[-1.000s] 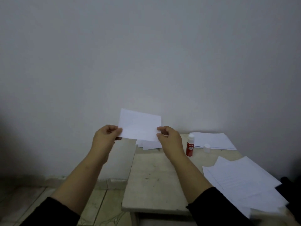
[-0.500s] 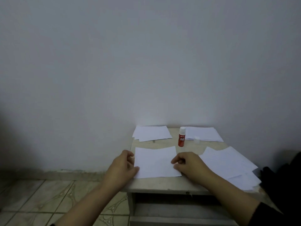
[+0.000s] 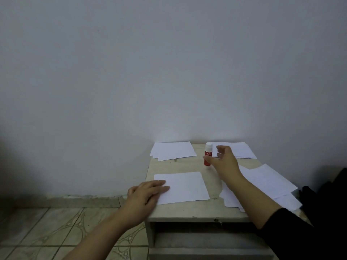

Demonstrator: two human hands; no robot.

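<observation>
A white folded sheet of paper [image 3: 185, 186] lies flat on the small pale table [image 3: 187, 211], near its front edge. My left hand [image 3: 146, 192] rests on the sheet's left edge with straight fingers pressing it down. My right hand [image 3: 223, 160] hovers open beside a red glue bottle with a white top [image 3: 208, 153], fingers spread, thumb just in front of the bottle; it does not hold the bottle.
A stack of white folded papers [image 3: 172, 150] lies at the table's back left and another [image 3: 238, 150] at the back right. Loose sheets [image 3: 266, 182] overhang the right side. A dark object [image 3: 330, 196] sits at far right. Tiled floor [image 3: 47, 231] lies to the left.
The sheet held up in both hands came down onto the table. My right hand then left the sheet and moved back toward the glue bottle, while my left hand stayed on the sheet.
</observation>
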